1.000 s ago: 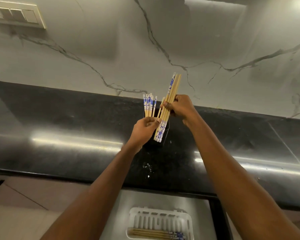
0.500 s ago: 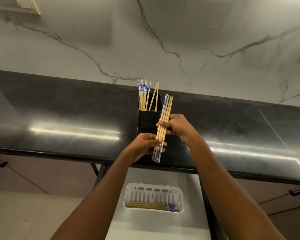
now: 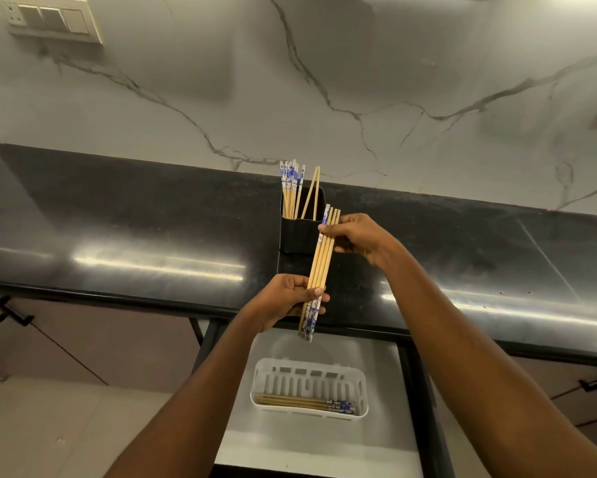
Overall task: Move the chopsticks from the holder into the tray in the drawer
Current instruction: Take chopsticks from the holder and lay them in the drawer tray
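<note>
A bundle of wooden chopsticks (image 3: 321, 262) with blue-and-white patterned ends is held between both hands above the counter's front edge. My right hand (image 3: 362, 238) pinches its upper part. My left hand (image 3: 286, 298) grips its lower part. Behind them a black holder (image 3: 298, 236) stands on the counter with several more chopsticks (image 3: 291, 188) upright in it. Below, in the open drawer (image 3: 310, 443), a white slotted tray (image 3: 309, 377) has a few chopsticks (image 3: 307, 403) lying along its near side.
The black countertop (image 3: 134, 236) runs left to right under a marble wall. A switch plate (image 3: 50, 19) is on the wall at upper left. Cabinet fronts with black handles (image 3: 3, 310) flank the drawer.
Both hands have carried the bundle down and toward me, away from the holder. My left hand has shifted onto the lower part of the bundle.
</note>
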